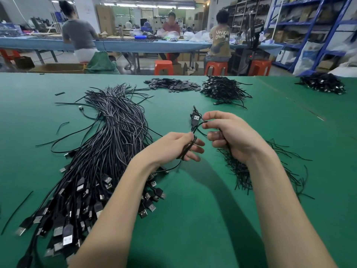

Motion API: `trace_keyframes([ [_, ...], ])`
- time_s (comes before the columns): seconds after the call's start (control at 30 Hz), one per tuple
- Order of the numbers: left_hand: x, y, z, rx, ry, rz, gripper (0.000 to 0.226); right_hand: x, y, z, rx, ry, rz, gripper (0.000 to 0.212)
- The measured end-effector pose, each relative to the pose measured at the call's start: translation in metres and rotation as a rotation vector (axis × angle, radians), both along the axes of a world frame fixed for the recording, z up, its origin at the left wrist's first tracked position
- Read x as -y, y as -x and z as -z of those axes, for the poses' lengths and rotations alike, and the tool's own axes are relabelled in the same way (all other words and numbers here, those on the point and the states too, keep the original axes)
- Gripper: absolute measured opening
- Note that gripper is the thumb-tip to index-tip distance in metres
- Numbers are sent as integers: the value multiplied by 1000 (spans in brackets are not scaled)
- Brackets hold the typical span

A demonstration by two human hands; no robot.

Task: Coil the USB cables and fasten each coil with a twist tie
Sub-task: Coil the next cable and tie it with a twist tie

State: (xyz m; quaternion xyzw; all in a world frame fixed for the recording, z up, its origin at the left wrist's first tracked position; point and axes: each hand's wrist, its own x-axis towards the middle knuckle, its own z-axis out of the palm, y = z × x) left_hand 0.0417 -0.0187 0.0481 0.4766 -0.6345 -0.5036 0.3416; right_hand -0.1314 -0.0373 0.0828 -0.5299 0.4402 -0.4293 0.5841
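While both hands' grip pinches it, the coiled cable (190, 144) seemingly points plug-up.

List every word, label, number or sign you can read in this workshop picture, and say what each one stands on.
"UNKN OWN", in two lines, on the back of the seated person's shirt at the far table.
USB logo on the plug held up between the hands: a symbol, no words.
Boxes on the blue shelves: any print too blurred to read.
Nothing else legible.

Matt green table covering (212, 219) under both hands; left of them, glossy black plastic-sheathed USB cables (116, 132) with shiny metal plugs (67, 239).
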Motion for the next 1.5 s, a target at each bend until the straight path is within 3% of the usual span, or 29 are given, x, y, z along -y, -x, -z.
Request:
trace_keyframes([
  [0.07,2,7,2,-54,18,-45,39,-5,-6,2,-16,43,-68,26],
  [0.23,8,11,0,-420,29,-220,40,-10,0,8,-20,76,-300,30],
  [0.4,5,16,-4,-508,-17,-203,42,-12,-2,9,-39,33,-261,16],
  [0.47,3,20,-6,-543,-39,-226,45,-12,-5,11,-16,8,-233,21],
  [0.6,-1,29,-7,-516,-57,-290,45,-15,-16,12,-15,-16,-221,23],
  [0.8,-3,35,-3,-380,43,-332,38,-13,-31,17,-104,45,-25,18],
  [0.93,1,28,2,-250,164,-391,42,-14,-19,11,-225,18,-129,30],
  [1.03,4,27,3,-320,176,-409,44,-13,-5,5,-310,48,-103,32],
  [1.17,9,26,3,-644,24,-384,37,-4,6,9,-263,170,283,32],
  [1.3,4,18,-2,-874,-69,-109,34,-3,8,14,-224,111,58,20],
  [1.4,3,18,-2,-847,-43,-52,33,-1,5,18,-173,176,78,11],
  [1.5,5,22,3,-620,75,-137,34,1,3,21,-190,246,138,7],
])
